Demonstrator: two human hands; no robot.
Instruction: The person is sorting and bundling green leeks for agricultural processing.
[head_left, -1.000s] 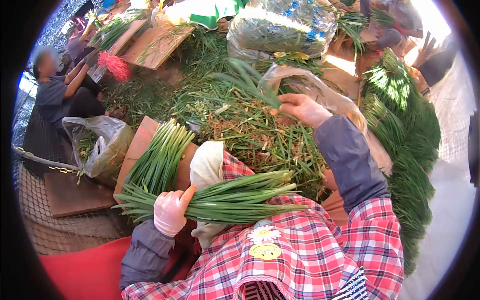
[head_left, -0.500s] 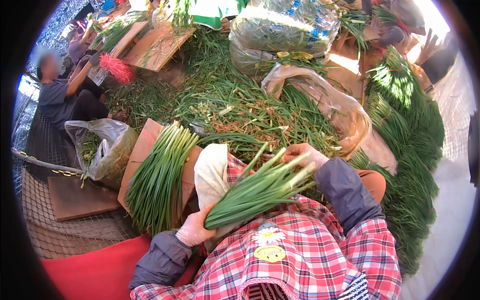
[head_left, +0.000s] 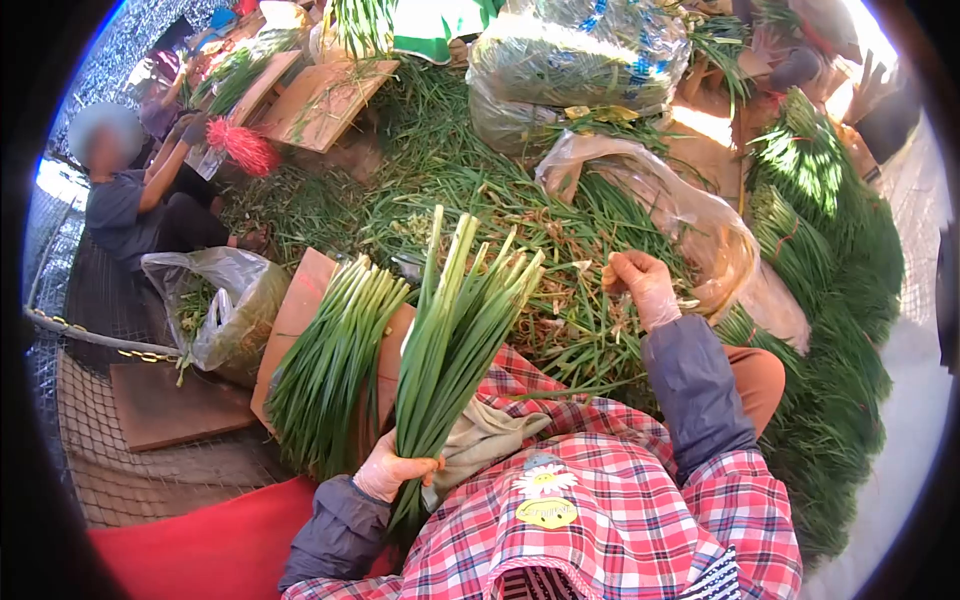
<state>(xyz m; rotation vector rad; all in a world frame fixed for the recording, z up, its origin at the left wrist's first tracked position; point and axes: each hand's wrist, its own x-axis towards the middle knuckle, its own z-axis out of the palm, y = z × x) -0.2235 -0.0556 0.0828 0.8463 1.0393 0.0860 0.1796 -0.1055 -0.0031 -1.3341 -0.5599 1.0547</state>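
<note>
My left hand [head_left: 398, 470] is wrapped round the green leaves of a bunch of Chinese chives [head_left: 455, 340], which stands nearly upright with its pale stem ends fanned out at the top. My right hand [head_left: 642, 285], in a thin clear glove, is raised apart from the bunch with its fingers pinched together; whatever they hold, if anything, is too small to make out. Below it spreads a heap of loose leaves and brown trimmings [head_left: 570, 310]. Just left of the held bunch, a pile of chives [head_left: 335, 360] rests on a tilted board [head_left: 300, 285].
Tied chive bundles [head_left: 830, 350] are stacked along the right. An open plastic bag [head_left: 690, 200] lies beyond my right hand, and another bag [head_left: 230, 310] stands at left. A co-worker [head_left: 140, 190] sits at far left near red ties [head_left: 242, 146]. A large wrapped bale [head_left: 580, 70] stands behind.
The held chives have swung from lying slanted across my lap to nearly upright at left, stems up. My right hand has come away from their stem ends.
</note>
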